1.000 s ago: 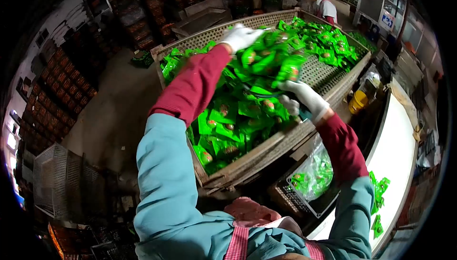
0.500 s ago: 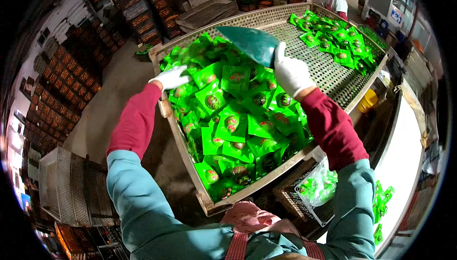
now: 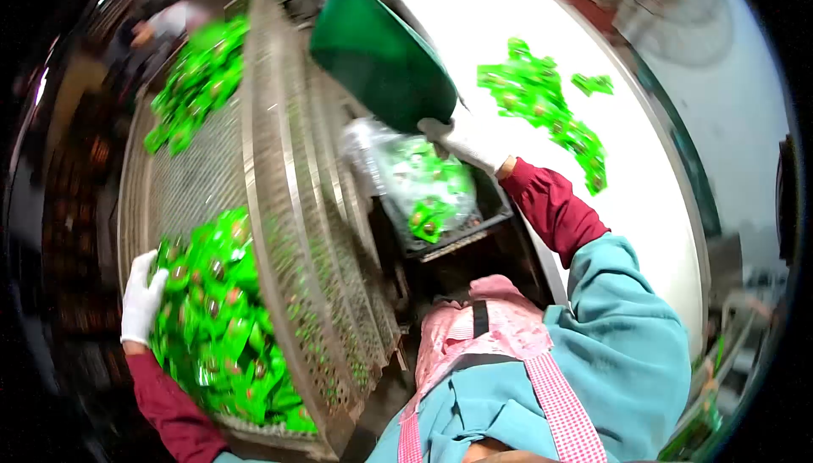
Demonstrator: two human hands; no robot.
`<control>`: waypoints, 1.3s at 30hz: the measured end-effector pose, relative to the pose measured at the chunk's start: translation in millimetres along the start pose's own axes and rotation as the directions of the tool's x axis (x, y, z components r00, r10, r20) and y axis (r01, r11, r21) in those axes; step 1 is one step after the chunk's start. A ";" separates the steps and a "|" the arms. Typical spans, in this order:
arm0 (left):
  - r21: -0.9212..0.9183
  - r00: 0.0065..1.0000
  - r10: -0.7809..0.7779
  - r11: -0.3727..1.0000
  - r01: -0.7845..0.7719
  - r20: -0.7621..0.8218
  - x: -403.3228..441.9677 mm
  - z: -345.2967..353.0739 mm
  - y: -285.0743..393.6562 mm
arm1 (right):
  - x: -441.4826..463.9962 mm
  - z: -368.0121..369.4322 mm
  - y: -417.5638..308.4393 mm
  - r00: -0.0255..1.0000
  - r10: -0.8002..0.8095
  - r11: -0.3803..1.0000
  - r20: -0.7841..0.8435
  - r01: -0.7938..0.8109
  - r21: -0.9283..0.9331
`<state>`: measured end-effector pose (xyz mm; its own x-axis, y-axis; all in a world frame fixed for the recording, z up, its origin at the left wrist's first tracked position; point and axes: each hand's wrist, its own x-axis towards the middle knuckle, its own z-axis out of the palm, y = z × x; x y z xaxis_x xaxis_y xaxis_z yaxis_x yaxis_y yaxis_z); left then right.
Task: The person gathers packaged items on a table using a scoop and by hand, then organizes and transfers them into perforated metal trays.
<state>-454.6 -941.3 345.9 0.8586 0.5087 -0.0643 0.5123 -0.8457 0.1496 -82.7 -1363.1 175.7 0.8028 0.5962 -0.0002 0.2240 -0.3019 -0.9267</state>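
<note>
Head-worn view, facing forward and down, close

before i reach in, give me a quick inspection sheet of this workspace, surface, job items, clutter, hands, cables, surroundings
Surface: perforated metal tray on the left; white table on the right.
Job's things: green packets in two heaps in the tray; green scoop; clear bag with packets inside, in a dark crate.
Clutter: loose packets strewn on the white table.
Left hand: gloved, at the tray's outer side beside the near heap; grip unclear.
Right hand: gloved, holding the scoop.
Cables: nothing seen.
Surroundings: another person, blurred, beyond the tray; the background is too blurred for detail.
</note>
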 end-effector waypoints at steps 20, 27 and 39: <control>-0.068 0.787 0.608 0.785 -0.616 -0.106 273.5 375.3 485.9 | -196.2 -126.5 334.7 0.701 0.315 0.465 -0.640 -0.702 -0.539; 0.022 0.935 0.307 0.951 -0.308 -0.176 214.8 498.9 575.2 | -197.0 -215.3 335.0 0.602 0.208 0.624 -0.771 -0.689 -0.370; -0.083 0.903 0.304 0.936 -0.343 -0.304 216.9 502.5 573.2 | 87.7 -321.9 413.5 0.662 0.373 0.575 -0.650 -0.715 -0.397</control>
<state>36.1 -1396.8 -78.2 0.9244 0.2510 0.2873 0.1829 -0.9524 0.2437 258.2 -1675.1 -86.5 0.9741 -0.2021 -0.1018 -0.2259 -0.8955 -0.3836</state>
